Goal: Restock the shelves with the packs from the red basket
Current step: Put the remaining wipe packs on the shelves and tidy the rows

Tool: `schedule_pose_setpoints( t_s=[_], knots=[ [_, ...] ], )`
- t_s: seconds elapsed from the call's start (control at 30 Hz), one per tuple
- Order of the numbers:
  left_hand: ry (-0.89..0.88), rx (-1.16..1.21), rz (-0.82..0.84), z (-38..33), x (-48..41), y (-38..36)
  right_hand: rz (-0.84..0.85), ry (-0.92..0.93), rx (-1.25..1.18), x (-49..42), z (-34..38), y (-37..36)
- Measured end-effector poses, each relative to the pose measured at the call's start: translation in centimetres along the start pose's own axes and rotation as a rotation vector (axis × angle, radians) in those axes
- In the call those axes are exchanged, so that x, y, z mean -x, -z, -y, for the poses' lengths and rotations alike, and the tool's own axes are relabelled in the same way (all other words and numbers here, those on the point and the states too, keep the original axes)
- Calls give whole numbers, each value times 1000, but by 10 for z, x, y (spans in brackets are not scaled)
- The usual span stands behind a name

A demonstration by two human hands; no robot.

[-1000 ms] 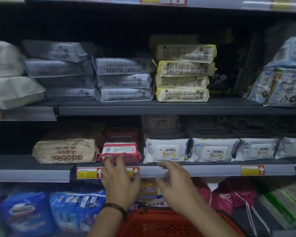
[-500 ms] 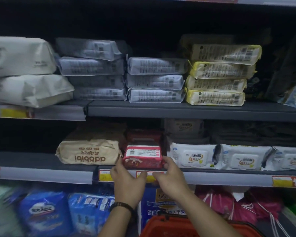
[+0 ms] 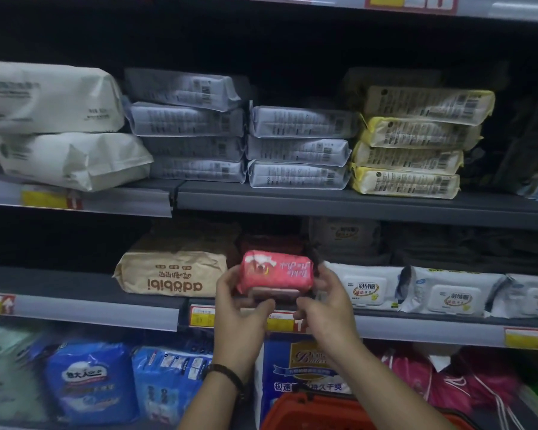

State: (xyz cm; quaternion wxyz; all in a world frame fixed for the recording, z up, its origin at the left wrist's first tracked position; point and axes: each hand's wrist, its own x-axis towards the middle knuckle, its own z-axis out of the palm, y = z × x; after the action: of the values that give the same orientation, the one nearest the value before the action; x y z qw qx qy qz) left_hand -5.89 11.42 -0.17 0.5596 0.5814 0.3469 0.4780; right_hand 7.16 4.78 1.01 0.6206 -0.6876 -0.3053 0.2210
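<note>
- Red plastic basket [image 3: 317, 411]: nearest the person, low in view under the forearms. Its contents are hidden, so the remaining stock cannot be judged.
- Left hand [image 3: 238, 308], dark beaded bracelet [image 3: 227, 375] at the wrist: the fingers curl round the left end of the pack, thumb beneath.
- Right hand [image 3: 326, 304]: a mirrored grip on the right end. The two-sided hold probably keeps the soft parcel level and square to the row.
- Pink-red soft plastic-wrapped pack [image 3: 275, 270]: held at the front lip of the middle grey metal shelf [image 3: 75, 283], its print upside down. Whether its base touches the shelf cannot be told.
- Beige paper-look pack [image 3: 171, 271] just to the left and white lidded wipes packs [image 3: 365, 288] just to the right: together they bound the narrow slot the pack occupies.
- Dark red pack [image 3: 271, 243], behind in shadow: the matching colour suggests this is the product's own row.
- Upper shelf: flat-stacked grey packs [image 3: 298, 147] and yellow-edged packs [image 3: 416, 144], well apart from the hands.
</note>
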Motion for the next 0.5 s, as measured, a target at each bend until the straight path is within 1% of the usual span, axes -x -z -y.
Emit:
schedule_pose_setpoints(
  t_s=[0.07,0.13,0.2,0.3,0.4,0.5],
  knots=[
    [-10,-23,36,-5,-2,0,27,2,6,1,1,1],
    [-13,-66,79,-1,-8,1,68,-8,72,1,-1,-1],
    [-19,-136,69,4,-13,3,115,-24,116,1,-5,-3],
    [-12,-207,51,9,-17,1,117,-30,119,0,-8,-4],
    [-13,-222,29,12,-16,-2,137,-50,72,-2,-9,-7],
    [10,-199,34,12,-14,-2,158,-68,89,1,-12,-13]
  ],
)
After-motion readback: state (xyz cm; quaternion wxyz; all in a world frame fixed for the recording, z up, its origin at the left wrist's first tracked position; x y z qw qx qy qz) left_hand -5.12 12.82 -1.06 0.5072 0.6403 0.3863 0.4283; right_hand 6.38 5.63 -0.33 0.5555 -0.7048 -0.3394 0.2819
